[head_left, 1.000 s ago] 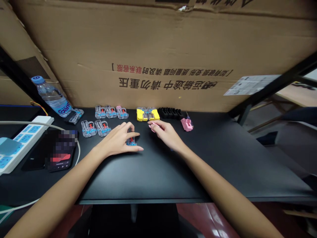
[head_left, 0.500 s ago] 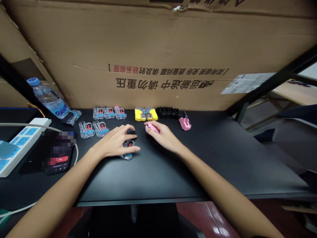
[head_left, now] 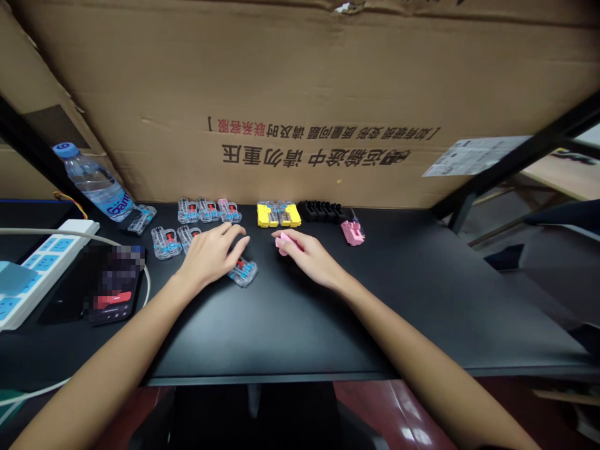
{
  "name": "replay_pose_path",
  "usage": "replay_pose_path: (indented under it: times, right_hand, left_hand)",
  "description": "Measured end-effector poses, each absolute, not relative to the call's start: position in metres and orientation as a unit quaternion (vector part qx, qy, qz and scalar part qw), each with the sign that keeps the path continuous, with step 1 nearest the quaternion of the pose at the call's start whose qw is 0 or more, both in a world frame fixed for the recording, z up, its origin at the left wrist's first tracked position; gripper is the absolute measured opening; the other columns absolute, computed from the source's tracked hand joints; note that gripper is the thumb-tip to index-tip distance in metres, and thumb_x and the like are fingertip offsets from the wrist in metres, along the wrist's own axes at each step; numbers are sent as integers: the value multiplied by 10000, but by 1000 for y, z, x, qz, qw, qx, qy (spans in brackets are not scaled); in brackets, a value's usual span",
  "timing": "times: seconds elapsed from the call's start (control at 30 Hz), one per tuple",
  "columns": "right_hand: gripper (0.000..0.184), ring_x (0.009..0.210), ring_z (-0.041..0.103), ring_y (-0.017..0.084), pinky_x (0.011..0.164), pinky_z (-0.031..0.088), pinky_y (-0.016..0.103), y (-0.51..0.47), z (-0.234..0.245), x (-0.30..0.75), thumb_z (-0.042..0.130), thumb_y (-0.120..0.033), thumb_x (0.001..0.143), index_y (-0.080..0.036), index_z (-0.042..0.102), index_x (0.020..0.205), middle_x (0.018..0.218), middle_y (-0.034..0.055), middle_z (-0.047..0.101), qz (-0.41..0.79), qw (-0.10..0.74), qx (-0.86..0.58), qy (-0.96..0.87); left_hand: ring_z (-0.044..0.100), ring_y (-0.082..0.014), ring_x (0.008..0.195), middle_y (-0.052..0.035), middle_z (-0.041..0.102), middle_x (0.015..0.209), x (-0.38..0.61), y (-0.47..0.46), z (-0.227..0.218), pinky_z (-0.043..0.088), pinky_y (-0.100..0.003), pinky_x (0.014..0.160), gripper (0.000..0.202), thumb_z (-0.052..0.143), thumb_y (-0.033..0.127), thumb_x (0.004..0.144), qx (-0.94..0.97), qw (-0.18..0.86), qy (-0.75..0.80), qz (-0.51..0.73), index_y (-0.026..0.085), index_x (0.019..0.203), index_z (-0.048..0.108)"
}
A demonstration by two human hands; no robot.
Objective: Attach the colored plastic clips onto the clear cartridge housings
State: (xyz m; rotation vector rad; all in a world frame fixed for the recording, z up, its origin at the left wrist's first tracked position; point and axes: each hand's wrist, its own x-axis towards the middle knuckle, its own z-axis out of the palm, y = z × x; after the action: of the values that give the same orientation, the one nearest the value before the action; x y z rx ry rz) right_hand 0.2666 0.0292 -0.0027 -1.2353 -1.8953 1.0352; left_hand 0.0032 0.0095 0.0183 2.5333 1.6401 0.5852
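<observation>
Clear part (head_left: 243,272) lies just past left hand (head_left: 210,255)'s released fingers; right hand (head_left: 307,254) fingertips pinch pink part (head_left: 283,244), keeping it secure.

Dim, even indoor light; soft, faint shadows beneath the fingers (head_left: 235,240) on the matte black tabletop (head_left: 300,328); white glare on the red floor (head_left: 412,425) below them; wide-angle bending toward the edges; pixelated blur over the phone (head_left: 115,281) left of them.

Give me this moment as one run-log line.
left hand: empty, beside clear plastic part | right hand: holding pink plastic part
</observation>
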Motion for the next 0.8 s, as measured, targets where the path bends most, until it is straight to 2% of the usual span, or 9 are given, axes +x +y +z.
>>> replay_pose_path:
  times: [0.1,0.17,0.23,0.3,0.4,0.5,0.63,0.7,0.8]
  right_hand:
    - [399,867,638,205,833,522,337,29,-2,266,443,-445,1061,-172,734,1074,942,60,679,457,345,-447,-687]
    - [360,848,615,194,836,519,331,29,-1,265,431,-393,1047,-182,715,983,923,54,649,464,357,-445,-677]
    - [325,839,602,192,855,521,336,28,0,264,449,-375,1030,-192,694,920,900,47,627,459,367,-444,-677]
    - [305,837,603,194,871,531,344,29,-1,264,475,-381,1020,-197,684,897,891,46,623,456,375,-441,-676]
    - [320,853,626,204,864,540,350,31,-4,264,484,-404,1038,-200,698,915,896,51,653,443,372,-440,-687]
    - [360,889,650,217,809,542,337,32,-7,266,496,-472,1072,-205,728,1003,935,60,695,403,369,-450,-707]
    - [420,753,634,180,649,536,313,32,-8,265,559,-565,1048,-201,733,1167,1058,81,695,395,380,-459,-699]
    - [456,682,609,150,605,530,306,32,-8,264,594,-603,1025,-189,717,1170,1072,83,680,411,384,-459,-688]
    - [471,661,601,131,618,535,291,33,-9,263,636,-648,998,-186,664,1084,961,50,672,442,386,-452,-672]
  left_hand:
    - [703,-212,866,-28,723,1020,-3,8,26,460,-317,716,400,577,578,1062,872,78,456,163,237,1226,706]
    - [701,-239,954,-34,705,1059,-6,9,26,485,-326,767,519,714,665,951,900,101,406,123,240,1249,705]
    - [687,-264,1060,-48,679,1133,-8,9,23,511,-342,836,600,799,669,877,910,123,383,97,242,1287,700]
    - [683,-256,1092,-50,656,1181,-8,10,19,527,-346,881,572,818,615,883,908,151,380,92,246,1305,701]
    - [695,-240,1074,-59,647,1217,-5,11,13,547,-343,886,490,749,574,959,900,166,391,98,237,1314,708]
    - [707,-255,1058,-94,654,1223,-1,11,8,562,-358,873,482,598,590,1052,897,130,408,107,209,1325,708]
    - [729,-260,1020,-106,693,1203,2,11,6,572,-386,883,433,435,504,1133,879,122,437,142,206,1321,687]
    - [735,-260,1014,-102,726,1176,4,12,6,574,-399,905,391,424,469,1138,861,151,450,185,205,1260,686]
    - [740,-223,862,-61,751,968,9,14,3,596,-369,828,366,443,491,1126,785,276,469,295,202,1190,659]
